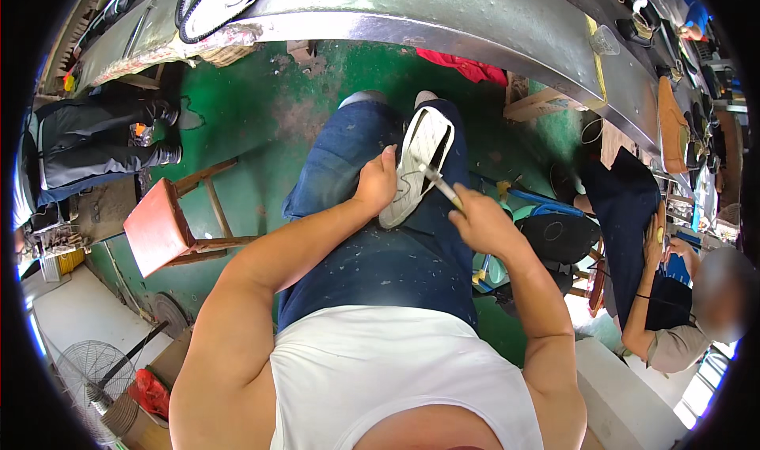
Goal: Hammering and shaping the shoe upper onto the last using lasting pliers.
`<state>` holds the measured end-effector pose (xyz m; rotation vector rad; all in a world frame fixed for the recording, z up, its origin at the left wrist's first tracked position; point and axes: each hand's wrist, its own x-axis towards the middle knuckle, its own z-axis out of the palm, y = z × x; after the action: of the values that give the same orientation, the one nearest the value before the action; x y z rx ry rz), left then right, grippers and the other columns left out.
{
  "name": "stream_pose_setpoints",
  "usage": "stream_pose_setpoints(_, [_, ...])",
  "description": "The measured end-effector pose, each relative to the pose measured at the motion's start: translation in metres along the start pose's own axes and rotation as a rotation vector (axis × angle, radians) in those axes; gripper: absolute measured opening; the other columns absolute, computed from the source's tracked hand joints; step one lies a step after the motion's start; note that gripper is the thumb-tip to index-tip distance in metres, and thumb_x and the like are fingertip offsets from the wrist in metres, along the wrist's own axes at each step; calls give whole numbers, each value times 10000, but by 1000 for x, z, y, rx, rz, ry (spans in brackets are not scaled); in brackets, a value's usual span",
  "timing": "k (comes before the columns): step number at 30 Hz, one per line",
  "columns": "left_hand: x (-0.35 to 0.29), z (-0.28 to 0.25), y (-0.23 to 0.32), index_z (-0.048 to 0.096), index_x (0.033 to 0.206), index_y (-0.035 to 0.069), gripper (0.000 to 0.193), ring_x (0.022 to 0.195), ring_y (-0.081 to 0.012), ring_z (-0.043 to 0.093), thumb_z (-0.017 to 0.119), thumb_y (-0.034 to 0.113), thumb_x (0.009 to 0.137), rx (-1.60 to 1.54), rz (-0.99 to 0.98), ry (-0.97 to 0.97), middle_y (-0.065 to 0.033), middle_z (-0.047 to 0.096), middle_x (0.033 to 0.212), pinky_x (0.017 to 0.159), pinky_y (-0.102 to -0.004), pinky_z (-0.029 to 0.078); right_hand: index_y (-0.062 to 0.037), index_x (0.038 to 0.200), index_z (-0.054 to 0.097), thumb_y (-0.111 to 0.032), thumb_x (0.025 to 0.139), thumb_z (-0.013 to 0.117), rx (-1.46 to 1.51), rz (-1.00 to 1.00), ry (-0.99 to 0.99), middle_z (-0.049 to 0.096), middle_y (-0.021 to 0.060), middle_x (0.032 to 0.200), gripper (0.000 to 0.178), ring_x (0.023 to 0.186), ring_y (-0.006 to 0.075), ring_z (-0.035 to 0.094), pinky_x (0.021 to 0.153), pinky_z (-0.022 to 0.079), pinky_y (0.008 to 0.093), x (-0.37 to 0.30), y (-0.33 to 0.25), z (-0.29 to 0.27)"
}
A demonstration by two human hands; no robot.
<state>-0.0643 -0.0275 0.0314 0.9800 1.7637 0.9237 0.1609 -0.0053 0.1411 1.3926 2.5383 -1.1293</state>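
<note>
**Two hands at work over a white shoe piece (pixel 418 143)**

And here's the left hand (pixel 378 179), thumb up, grasping the white shoe piece by its left edge! The right hand (pixel 481 222) is wrapped round a slim tool (pixel 441 187), pale and straight, its tip over the middle of the white shoe piece; whether it touches, I can't tell. What a shape under there: long, round-ended, smooth and whitish, with a dark rim along the right and a looping dark line near the closer end.

It lies across the lap, on blue jeans (pixel 328 169), the denim creased and flecked with pale specks. Past the white shoe piece, a scrap of red cloth (pixel 467 66) sits crumpled below the bench (pixel 475 15), whose grey metal edge gleams and bears scuffs. Out left of the white shoe piece, look at that stool (pixel 161 228): flat reddish seat, plain wooden legs, on a green floor (pixel 237 137) worn into bare patches. Over on the right of it, a co-worker (pixel 665 292) sits with dark fabric (pixel 625 201) hanging in broad folds!
</note>
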Motion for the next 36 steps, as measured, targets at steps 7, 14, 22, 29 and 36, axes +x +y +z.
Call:
stream_pose_setpoints(7, [-8,-5,17,451,1454,-1,472,1220,-464,552,391,255,1062,161,216,-121,-310,562,1334,1029,-447,456,101,1245,531,-136,895,638,-253,-114,249,647,283,1031,436,978,415,654,893,516,474,44,10,-5])
stream_pose_setpoints(14, [-2,-12,6,348,1532,69,522,1256,-476,513,433,231,1043,295,473,-123,-299,434,1466,1043,-456,457,-11,1109,606,-197,937,606,20,43,130,667,233,982,253,937,437,643,821,501,498,55,30,21])
stream_pose_setpoints(22, [9,-28,41,273,1571,201,556,1060,-537,613,431,253,1041,564,323,-421,-440,371,1419,945,-494,528,0,1061,606,-278,966,602,294,217,-81,675,231,917,294,913,440,653,808,509,469,55,28,-22])
stream_pose_setpoints(29, [7,-30,32,270,1571,200,568,1068,-544,606,452,258,1036,562,388,-455,-466,383,1385,967,-494,516,54,1006,575,-332,1013,529,-57,53,-54,671,288,890,389,868,460,657,783,509,523,92,21,-9])
stream_pose_setpoints(36, [3,-43,51,308,1553,104,581,1392,-509,351,500,273,1031,601,368,-620,-332,432,1459,1093,-470,420,54,1003,570,-359,1024,499,-14,-2,18,667,284,879,419,867,458,653,781,505,527,74,28,8])
